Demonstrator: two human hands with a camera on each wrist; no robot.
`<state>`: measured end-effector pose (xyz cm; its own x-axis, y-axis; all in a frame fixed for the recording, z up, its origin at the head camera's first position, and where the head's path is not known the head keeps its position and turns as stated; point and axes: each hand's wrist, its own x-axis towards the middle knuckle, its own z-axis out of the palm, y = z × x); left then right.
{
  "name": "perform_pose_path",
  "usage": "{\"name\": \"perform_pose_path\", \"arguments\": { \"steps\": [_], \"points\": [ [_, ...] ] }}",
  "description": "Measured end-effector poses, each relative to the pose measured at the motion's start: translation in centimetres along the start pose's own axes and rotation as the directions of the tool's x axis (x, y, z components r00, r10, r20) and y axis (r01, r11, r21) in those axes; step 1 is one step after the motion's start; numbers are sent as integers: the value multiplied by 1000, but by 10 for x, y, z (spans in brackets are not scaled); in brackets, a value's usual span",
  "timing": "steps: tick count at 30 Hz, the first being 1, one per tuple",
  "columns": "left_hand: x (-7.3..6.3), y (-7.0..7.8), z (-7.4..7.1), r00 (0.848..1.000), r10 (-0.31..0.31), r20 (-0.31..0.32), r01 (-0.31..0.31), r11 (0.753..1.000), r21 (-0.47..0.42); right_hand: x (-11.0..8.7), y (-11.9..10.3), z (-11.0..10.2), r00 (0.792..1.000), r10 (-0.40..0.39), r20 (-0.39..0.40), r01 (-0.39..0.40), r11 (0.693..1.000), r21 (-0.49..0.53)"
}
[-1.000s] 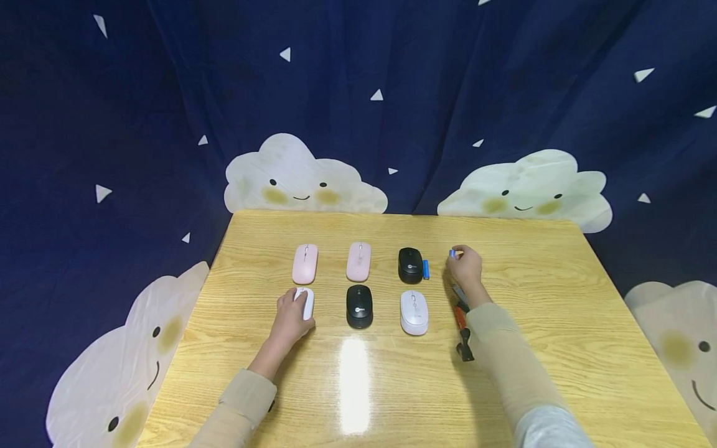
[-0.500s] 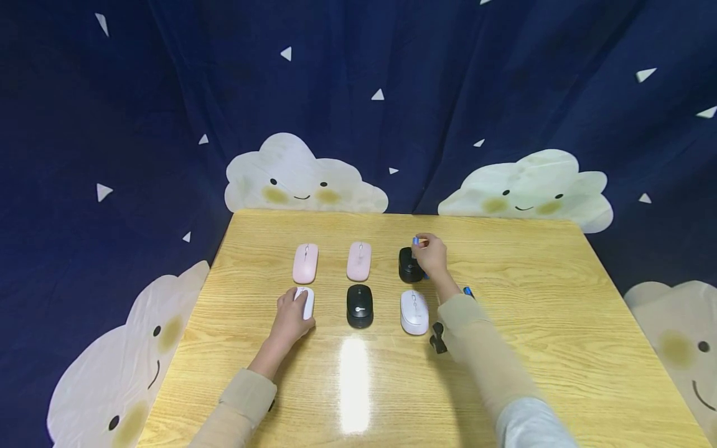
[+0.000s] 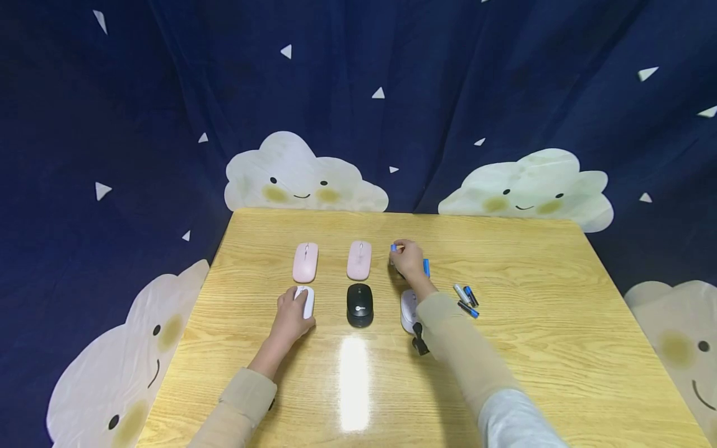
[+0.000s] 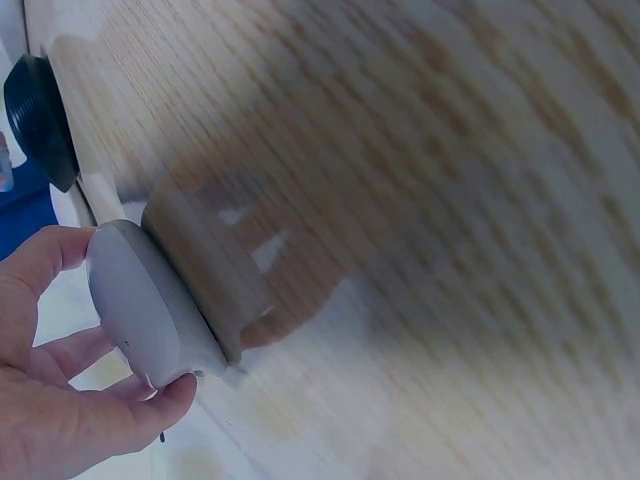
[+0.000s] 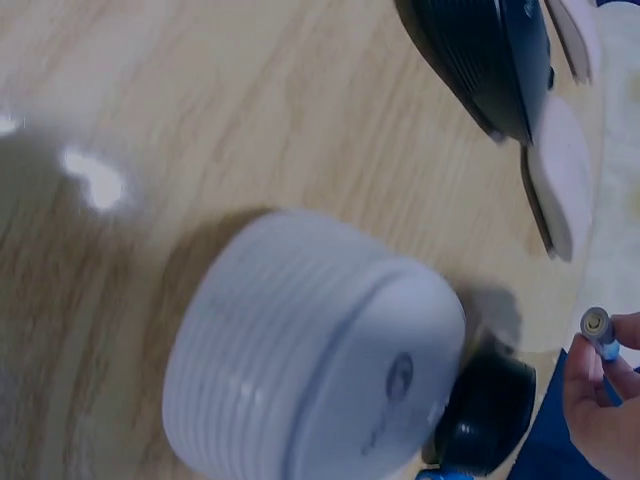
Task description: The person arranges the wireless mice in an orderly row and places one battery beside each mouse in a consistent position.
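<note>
My left hand (image 3: 290, 318) grips a white computer mouse (image 3: 309, 303) on the table, at the front left of the group. In the left wrist view, the thumb and fingers hold this mouse (image 4: 150, 300) by its sides. My right hand (image 3: 409, 261) pinches a small blue battery (image 3: 394, 247), whose round end faces the camera in the right wrist view (image 5: 595, 322). This hand is over the back-right black mouse (image 5: 490, 415), mostly hidden by it in the head view. Another blue battery (image 3: 427, 268) lies right beside that mouse.
Two pink mice (image 3: 305, 262) stand at the back left. A black mouse (image 3: 360, 305) sits front centre, and a second white mouse (image 3: 409, 311) is partly under the right forearm. Several loose batteries (image 3: 467, 309) lie to the right on the wooden table (image 3: 538, 348).
My right hand has moved left with the battery, from the table's right part to over the back-right black mouse. The loose batteries have come into view. My left hand has stayed put.
</note>
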<state>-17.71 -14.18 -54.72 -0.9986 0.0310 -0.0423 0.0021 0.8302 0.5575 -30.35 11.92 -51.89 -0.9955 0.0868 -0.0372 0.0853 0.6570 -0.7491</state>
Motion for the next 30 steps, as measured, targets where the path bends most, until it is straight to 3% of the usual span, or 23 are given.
{"name": "perform_pose_path", "arguments": {
  "steps": [4,11,22,26,30],
  "points": [
    [0,-1,0,1000,10,-6,-9,1000,8,0,-2,11,1000,26,15,-25,998,-60],
    [1,0,0,1000,2,-3,-2,1000,5,-4,-7,26,993,91,70,-87,995,-55],
    [0,-1,0,999,20,-26,-21,1000,-24,-4,-5,43,991,86,101,-76,992,-99],
    [-1,-2,2,998,43,-50,-44,999,-21,13,17,58,993,53,104,-40,992,-121],
    [0,-2,1,999,20,-25,-20,999,-26,31,44,78,993,15,113,1,990,-141]
  ]
}}
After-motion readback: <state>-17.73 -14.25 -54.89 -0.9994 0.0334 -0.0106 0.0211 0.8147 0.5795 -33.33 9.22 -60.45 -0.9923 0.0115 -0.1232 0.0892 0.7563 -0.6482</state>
